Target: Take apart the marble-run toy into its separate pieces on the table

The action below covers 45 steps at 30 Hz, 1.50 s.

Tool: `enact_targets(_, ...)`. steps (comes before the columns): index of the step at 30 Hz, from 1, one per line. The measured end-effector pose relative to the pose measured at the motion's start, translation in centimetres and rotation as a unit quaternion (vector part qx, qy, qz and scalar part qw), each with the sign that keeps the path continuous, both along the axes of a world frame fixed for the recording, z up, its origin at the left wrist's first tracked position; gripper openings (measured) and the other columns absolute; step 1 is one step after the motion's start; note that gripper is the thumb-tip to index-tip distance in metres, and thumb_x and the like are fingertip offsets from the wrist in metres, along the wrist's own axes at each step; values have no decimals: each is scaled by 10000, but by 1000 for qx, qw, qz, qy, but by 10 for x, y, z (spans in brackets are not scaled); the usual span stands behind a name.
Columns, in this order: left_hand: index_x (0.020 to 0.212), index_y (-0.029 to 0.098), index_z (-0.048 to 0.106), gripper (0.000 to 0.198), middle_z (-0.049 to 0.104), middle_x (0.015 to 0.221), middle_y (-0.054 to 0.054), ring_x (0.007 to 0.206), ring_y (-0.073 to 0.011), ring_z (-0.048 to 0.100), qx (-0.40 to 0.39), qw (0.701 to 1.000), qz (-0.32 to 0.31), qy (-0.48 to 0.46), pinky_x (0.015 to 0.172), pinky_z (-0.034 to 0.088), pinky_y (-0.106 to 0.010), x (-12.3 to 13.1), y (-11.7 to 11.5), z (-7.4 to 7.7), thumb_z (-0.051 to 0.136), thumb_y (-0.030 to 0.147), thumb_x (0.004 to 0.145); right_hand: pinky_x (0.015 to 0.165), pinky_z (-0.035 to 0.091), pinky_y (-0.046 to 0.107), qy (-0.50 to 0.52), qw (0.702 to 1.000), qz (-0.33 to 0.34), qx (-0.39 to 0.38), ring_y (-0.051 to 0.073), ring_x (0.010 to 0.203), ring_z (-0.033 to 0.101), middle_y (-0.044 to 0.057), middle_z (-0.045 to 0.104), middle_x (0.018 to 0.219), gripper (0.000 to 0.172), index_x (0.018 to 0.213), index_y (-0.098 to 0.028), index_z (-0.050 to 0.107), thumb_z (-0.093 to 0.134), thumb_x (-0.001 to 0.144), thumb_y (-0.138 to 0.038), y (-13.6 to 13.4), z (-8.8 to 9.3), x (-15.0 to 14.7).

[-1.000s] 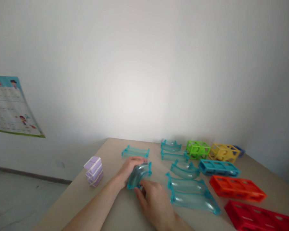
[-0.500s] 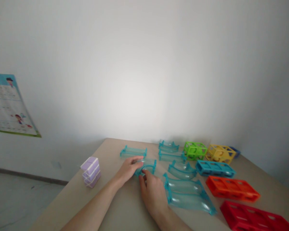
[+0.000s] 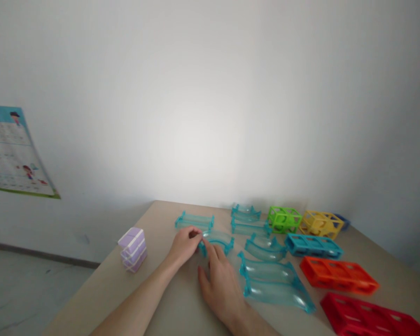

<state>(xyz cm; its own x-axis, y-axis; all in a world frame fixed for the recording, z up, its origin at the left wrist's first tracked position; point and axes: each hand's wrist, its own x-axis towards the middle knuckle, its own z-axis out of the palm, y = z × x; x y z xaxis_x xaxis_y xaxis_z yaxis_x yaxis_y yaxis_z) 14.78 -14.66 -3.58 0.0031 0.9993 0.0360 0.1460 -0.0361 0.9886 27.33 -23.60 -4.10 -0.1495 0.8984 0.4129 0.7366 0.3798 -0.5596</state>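
A curved, see-through teal track piece [image 3: 219,240] lies on the table in front of me. My left hand [image 3: 185,244] is at its left end, thumb and fingers closed together on that end, which they partly hide. My right hand [image 3: 220,280] is on the near side of the same piece. Its index finger reaches up to the left end, close to my left fingertips, while the thumb stands apart. Behind my hands is a straight teal track piece [image 3: 195,221]. To their right are two joined teal track pieces [image 3: 275,282] and another curved track piece [image 3: 265,248].
More teal track pieces [image 3: 250,227] lie by the wall. On the right stand green [image 3: 284,220], yellow [image 3: 321,224], blue [image 3: 314,246], orange [image 3: 339,275] and red [image 3: 373,317] frame blocks. A stack of purple blocks [image 3: 133,249] is near the table's left edge.
The curved track piece has shifted slightly right and turned a little. My left fingers have drawn in to its left end. My right index finger has stretched out to the left end.
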Motion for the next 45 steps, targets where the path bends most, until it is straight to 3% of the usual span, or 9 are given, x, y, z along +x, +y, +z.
enact_targets(6,762,167,708,110,679,756,-59,694,-195,613,-16,999,-26,-14,558,480,-276,3,-2,0,683,226,672,997,451,413,-34,998,-45,-12,295,1171,543,172,572,1261,576,1373,-77,432,511,804,-124,5,-2,1)
enact_targets(15,863,165,710,207,670,746,-40,657,-178,587,30,998,-48,42,533,433,-255,2,1,-10,656,222,671,993,445,393,-62,994,-84,-26,302,1201,538,192,560,1293,604,1391,-61,407,523,803,-139,4,-2,0)
enact_targets(19,836,164,715,194,621,645,-5,609,-158,550,45,995,-47,69,557,410,-254,-1,2,-7,638,268,691,991,439,372,-61,996,-63,-21,277,1180,548,161,582,1269,547,1354,-92,451,516,812,-130,4,3,1)
enact_targets(24,714,153,698,189,645,646,-16,649,-169,574,53,993,-39,93,618,408,-272,-7,7,-3,582,302,728,921,465,333,-65,998,-4,-22,240,1057,604,95,668,1094,345,1194,-173,585,513,857,-171,-6,10,1)
enact_targets(27,721,152,710,177,670,666,-17,671,-175,593,51,992,-64,99,646,422,-276,-9,7,-1,599,289,708,902,468,312,-69,997,11,-20,229,1042,607,72,681,1080,317,1164,-203,605,522,860,-169,-10,11,-1)
enact_targets(32,832,160,738,218,727,786,-29,782,-196,639,50,988,-108,98,739,458,-289,-5,-1,3,612,294,716,875,479,321,-105,993,-42,-23,248,1041,626,105,687,1119,398,1267,-158,551,496,873,-140,-5,11,-2)
enact_targets(36,995,166,720,303,731,968,-50,865,-200,644,64,984,-133,101,818,471,-308,-3,-3,3,610,310,752,753,497,298,-156,981,-100,-63,242,904,694,113,730,987,416,1312,-152,517,454,902,-115,0,14,0)
enact_targets(40,1079,162,683,315,685,1005,-67,779,-163,611,135,974,-77,167,786,488,-305,-8,4,-5,544,265,816,660,480,271,-196,970,-123,-79,234,807,716,103,742,900,334,1206,-161,578,433,914,-89,3,17,5)
enact_targets(45,1146,169,643,396,608,1153,-83,742,-123,576,205,946,-28,251,831,486,-302,-15,16,-17,498,85,786,623,469,263,-228,962,-127,-79,235,797,714,83,725,867,325,976,-181,623,386,870,14,6,20,8)
